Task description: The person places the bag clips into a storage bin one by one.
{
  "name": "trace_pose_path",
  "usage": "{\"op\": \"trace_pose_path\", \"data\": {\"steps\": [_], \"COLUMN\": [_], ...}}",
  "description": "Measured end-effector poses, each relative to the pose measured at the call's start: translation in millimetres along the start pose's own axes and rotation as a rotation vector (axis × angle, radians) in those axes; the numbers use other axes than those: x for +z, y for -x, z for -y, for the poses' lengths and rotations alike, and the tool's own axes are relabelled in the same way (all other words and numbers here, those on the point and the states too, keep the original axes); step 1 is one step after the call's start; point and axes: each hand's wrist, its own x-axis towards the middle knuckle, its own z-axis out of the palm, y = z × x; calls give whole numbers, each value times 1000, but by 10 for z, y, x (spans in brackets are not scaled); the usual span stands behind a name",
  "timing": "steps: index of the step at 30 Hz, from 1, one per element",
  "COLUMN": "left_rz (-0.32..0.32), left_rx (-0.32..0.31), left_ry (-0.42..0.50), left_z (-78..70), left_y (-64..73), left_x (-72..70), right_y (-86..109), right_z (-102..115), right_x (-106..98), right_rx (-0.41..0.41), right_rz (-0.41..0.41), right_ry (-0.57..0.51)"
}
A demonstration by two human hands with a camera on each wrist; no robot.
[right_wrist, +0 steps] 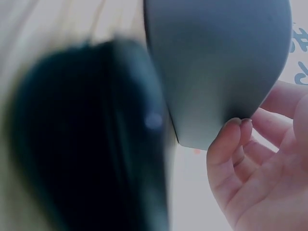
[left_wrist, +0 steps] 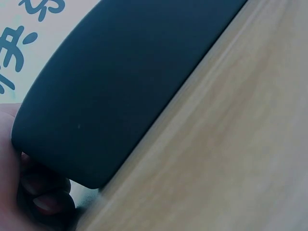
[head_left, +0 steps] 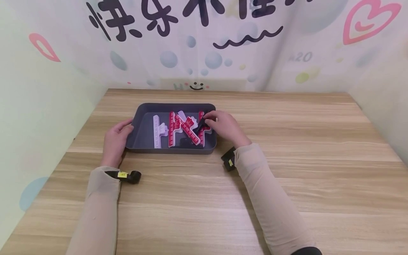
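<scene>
A dark grey rectangular tray (head_left: 172, 151) sits on the table, holding several music-themed clips with piano-key edges. My left hand (head_left: 115, 141) grips its left end; in the left wrist view, curled fingers (left_wrist: 50, 202) show below the tray's corner. My right hand (head_left: 227, 128) reaches over the right rim and pinches a small black clip (head_left: 200, 124) above the red clips. In the tray lie a white clip (head_left: 156, 132), an upright red clip (head_left: 171, 132), a slanted red clip (head_left: 187, 129) and another red clip (head_left: 201, 140) at the right. In the right wrist view, the tray wall hides the fingertips' contents.
The wooden table (head_left: 178, 198) extends around the tray. Behind it hangs a printed cloth (head_left: 197, 53) with large characters. A dark piece at the right wrist (head_left: 229, 159) hangs near the tray's front right corner, and its blurred form fills much of the right wrist view.
</scene>
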Motion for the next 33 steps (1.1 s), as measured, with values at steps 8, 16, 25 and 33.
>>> {"op": "trace_pose_path", "data": {"steps": [8,16,25,33], "left_rz": [-5,-7,-23,-23], "left_rx": [9,5,7,21], "left_ry": [-4,2,1,-11], "left_z": [10,8,34,47], "left_y": [4,3,2,-1], "left_x": [-4,-6,-12,-28], "right_y": [9,48,83,110], "right_z": [-6,-35,32,119], "right_x": [-35,-136,-229,-230], "right_rx": [2,24,4,11], "right_rz": [19,2,-1,-4], "right_ry": [-5,-102,-168,-141]}}
